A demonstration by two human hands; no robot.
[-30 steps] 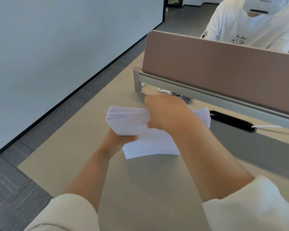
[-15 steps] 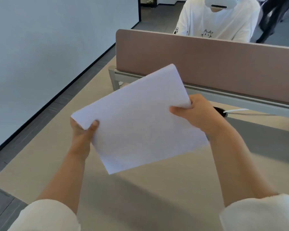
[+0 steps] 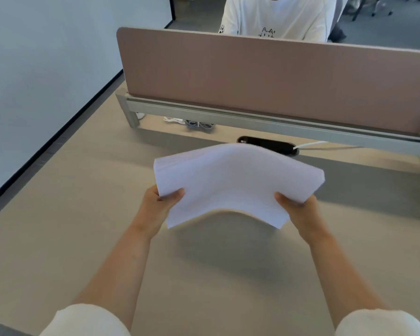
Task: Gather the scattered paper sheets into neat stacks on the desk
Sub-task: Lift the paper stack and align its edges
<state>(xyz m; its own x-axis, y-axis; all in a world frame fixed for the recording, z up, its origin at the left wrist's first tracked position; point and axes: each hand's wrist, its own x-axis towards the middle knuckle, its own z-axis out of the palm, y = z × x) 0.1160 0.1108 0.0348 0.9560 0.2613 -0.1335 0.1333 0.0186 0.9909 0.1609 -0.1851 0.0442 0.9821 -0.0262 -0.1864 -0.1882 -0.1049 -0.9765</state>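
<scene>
The stack of paper (image 3: pixel 235 180) is up off the desk (image 3: pixel 78 219), held over its middle with a shadow lying beneath it toward 6 o'clock. The sheets bow upward through the centre like a low arch, and their edges show as a thick layered band at the stack's 9 o'clock side. The left hand (image 3: pixel 160 204) grips the stack at its 8 o'clock corner, thumb pressed on the top sheet and the fingers hidden underneath. The right hand (image 3: pixel 298 209) grips it at about 4 o'clock in the same way, thumb on top and the rest out of sight below. Both forearms are bare, with white sleeves (image 3: pixel 85 321) bunched up near the elbows. Just past the stack at 12 o'clock a black cable port (image 3: pixel 269 146) sits in the desktop, with a white cable (image 3: pixel 310 144) running off toward 2 o'clock. Beyond it stands a pinkish divider panel (image 3: pixel 264 76) on a grey rail, and another person in a white shirt (image 3: pixel 277 18) sits behind that.
</scene>
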